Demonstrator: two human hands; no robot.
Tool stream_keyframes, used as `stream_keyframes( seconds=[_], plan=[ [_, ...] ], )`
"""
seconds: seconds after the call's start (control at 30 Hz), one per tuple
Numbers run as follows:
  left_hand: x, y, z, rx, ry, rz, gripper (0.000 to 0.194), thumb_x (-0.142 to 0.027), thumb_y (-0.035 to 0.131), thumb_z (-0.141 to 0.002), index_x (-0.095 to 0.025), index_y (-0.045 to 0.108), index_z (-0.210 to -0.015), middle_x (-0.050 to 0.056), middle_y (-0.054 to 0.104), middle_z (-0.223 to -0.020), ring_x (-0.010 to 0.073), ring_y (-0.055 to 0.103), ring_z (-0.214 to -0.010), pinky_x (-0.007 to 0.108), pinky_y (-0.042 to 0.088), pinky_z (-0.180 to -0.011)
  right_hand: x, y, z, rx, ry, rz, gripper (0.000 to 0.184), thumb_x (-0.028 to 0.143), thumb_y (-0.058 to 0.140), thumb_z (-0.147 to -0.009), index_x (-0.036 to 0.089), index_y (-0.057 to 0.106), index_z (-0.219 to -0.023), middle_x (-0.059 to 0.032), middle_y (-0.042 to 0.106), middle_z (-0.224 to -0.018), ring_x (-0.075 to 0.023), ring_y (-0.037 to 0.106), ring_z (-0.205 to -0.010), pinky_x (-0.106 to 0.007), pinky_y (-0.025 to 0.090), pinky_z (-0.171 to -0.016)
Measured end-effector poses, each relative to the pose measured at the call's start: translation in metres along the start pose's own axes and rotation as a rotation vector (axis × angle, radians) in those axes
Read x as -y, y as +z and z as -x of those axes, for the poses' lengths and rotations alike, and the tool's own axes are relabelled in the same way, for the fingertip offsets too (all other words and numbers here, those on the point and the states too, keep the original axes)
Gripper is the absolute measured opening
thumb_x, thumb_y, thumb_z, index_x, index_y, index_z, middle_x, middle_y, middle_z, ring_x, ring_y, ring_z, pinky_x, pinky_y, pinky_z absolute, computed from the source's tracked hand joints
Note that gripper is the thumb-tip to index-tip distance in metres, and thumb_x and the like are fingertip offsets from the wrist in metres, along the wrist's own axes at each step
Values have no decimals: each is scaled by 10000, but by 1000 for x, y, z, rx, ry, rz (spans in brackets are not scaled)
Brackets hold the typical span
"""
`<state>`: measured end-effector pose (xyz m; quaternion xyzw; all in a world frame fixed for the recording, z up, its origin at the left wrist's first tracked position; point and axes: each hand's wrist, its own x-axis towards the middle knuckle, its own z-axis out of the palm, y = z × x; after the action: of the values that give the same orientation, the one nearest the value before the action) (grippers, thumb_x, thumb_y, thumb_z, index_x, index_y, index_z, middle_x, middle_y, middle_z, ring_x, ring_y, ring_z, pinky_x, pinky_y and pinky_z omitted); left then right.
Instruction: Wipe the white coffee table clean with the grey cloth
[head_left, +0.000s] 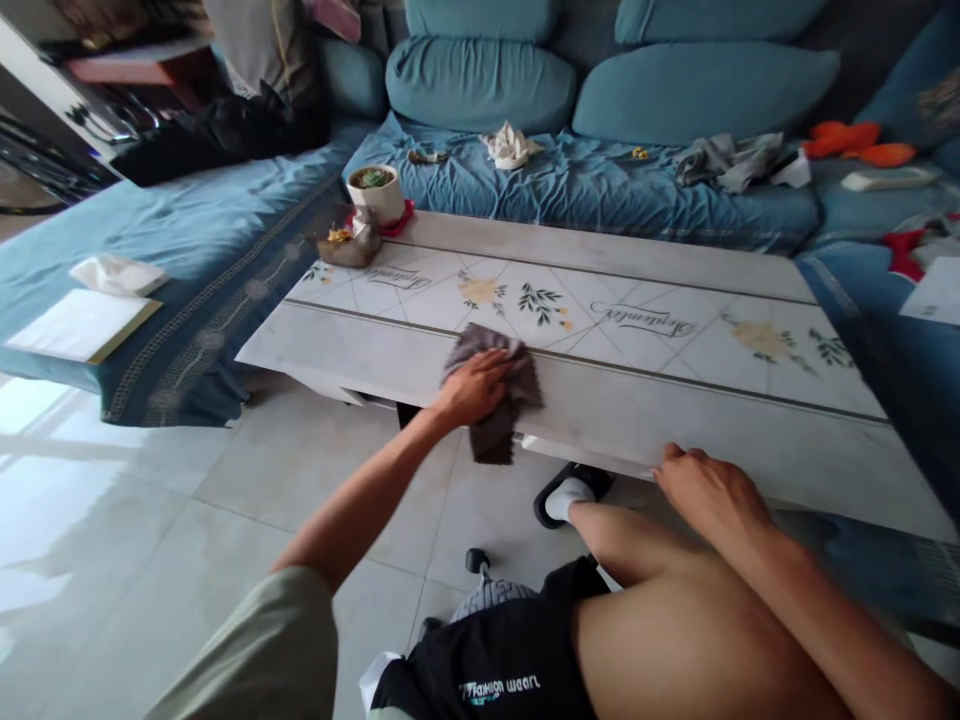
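A white marble-patterned coffee table with printed leaves and script fills the middle of the view. My left hand presses a crumpled dark grey cloth on the table's near part, fingers spread over it, and one end of the cloth hangs past the front edge. My right hand sits further right, its fingers curled over the table's front edge. My bare thighs and black shorts lie below the table.
A potted succulent in a white pot and a small brown dish stand at the table's far left corner. A blue sofa with crumpled cloths wraps behind the table. Below lie a tiled floor, a white-socked foot and a small caster.
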<state>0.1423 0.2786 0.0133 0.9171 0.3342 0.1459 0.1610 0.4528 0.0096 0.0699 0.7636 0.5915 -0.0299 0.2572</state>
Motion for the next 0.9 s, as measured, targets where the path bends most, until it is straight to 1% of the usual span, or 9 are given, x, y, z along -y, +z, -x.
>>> stream_keyframes(
  seconds=[0.13,0.23,0.33,0.43,0.53,0.63,0.7,0.8,0.9],
  plan=[
    [107,-65,6,-149,-390,-84,561,-252,530,-1092,-153,694,-1620,153,577,-1799,309,487,-1729,552,395,-1462,-5,-5,4,-45,50,5,346,297,638,-1175,5,714,-1345,-279,743,-1142,-347,839,-958,-373,639,-791],
    [143,-95,-31,-264,-661,-146,540,-199,503,-1084,-97,706,-1575,211,586,-1777,355,491,-1717,576,400,-1444,2,-13,-5,-42,88,-44,369,206,662,-1136,-24,690,-1424,-283,736,-1179,-352,839,-1022,-378,666,-826],
    [116,-82,-85,-310,-685,-164,529,-135,457,-1067,3,708,-1512,313,621,-1699,411,526,-1671,656,401,-1420,14,-23,-17,-47,93,-75,312,46,528,-1103,-27,747,-1314,-295,741,-1172,-368,844,-1082,-407,683,-871],
    [49,-37,-132,-256,-515,-125,512,-171,511,-1073,0,720,-1507,303,628,-1698,389,557,-1647,603,428,-1421,22,-35,-23,-28,107,-90,414,-26,407,-1077,-37,776,-1264,-313,752,-1160,-382,851,-1113,-448,689,-917],
    [-24,17,-148,-149,-249,-77,512,-229,621,-1061,-111,748,-1543,176,642,-1736,290,552,-1669,445,394,-1465,28,-49,-25,22,134,-97,512,-68,331,-1050,-76,775,-1305,-351,755,-1195,-400,850,-1153,-463,684,-944],
    [-65,55,-120,-51,65,-31,566,-272,605,-1082,-182,699,-1633,127,586,-1797,265,493,-1723,460,356,-1494,33,-59,-27,39,139,-113,578,-85,292,-1040,-97,771,-1363,-381,748,-1263,-417,839,-1200,-508,674,-1000],
    [-60,61,-83,-31,170,-16,601,-299,565,-1105,-212,647,-1694,110,541,-1834,267,455,-1750,495,355,-1499,38,-61,-29,16,109,-137,557,-72,329,-1046,-94,777,-1375,-396,739,-1305,-423,832,-1207,-531,662,-1029],
    [-8,36,-29,-48,49,-58,598,-316,536,-1123,-256,639,-1709,69,532,-1844,259,442,-1759,495,355,-1499,49,-62,-35,-76,61,-181,496,-46,409,-1051,-88,794,-1361,-420,724,-1359,-419,823,-1207,-502,653,-1019],
    [64,-20,3,-74,-321,-158,579,-297,530,-1122,-268,664,-1684,52,529,-1848,252,438,-1761,445,364,-1485,61,-61,-41,-164,32,-221,474,-30,452,-1050,-70,810,-1358,-423,724,-1390,-408,821,-1209,-457,667,-975]
  ],
)
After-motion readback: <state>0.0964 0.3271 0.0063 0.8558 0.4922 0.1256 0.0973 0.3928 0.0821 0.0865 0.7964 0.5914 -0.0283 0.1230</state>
